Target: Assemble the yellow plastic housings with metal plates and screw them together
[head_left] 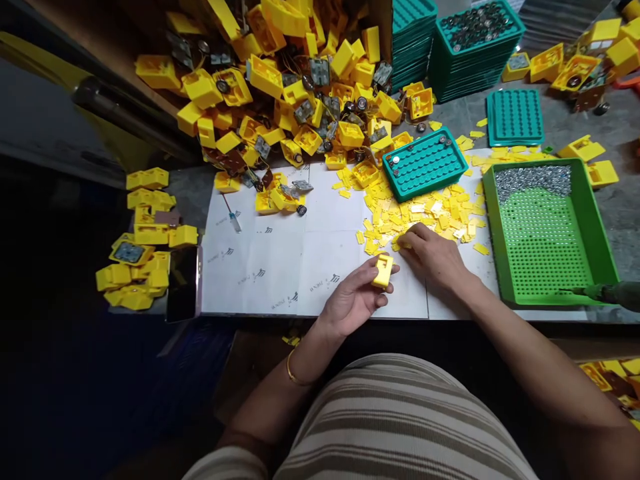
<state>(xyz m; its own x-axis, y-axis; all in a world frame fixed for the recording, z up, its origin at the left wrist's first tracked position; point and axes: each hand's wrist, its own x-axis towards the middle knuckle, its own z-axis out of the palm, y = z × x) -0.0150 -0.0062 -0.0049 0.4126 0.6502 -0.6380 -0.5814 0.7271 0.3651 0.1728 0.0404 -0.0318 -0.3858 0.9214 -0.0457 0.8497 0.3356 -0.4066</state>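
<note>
Above the table's front edge, my left hand (350, 298) grips a small yellow plastic casing (383, 271) between thumb and fingers, an opening in it facing up. Just to the right, my right hand (435, 259) reaches down to the near edge of a heap of thin yellow plastic covers (435, 215). Its fingers are bent together at a small yellow plastic cover, whose outline is mostly hidden under the fingertips. Behind the heap lies a teal tray (425, 165) of round pockets, with a few metal button parts in it.
A green perforated basket (605, 243) with many screws stands right; an electric screwdriver (613, 292) points into it. A large pile of yellow casings with wired parts (300, 87) spills from behind. At left are a phone (183, 285), a small screwdriver (233, 220) and stacked casings (150, 233).
</note>
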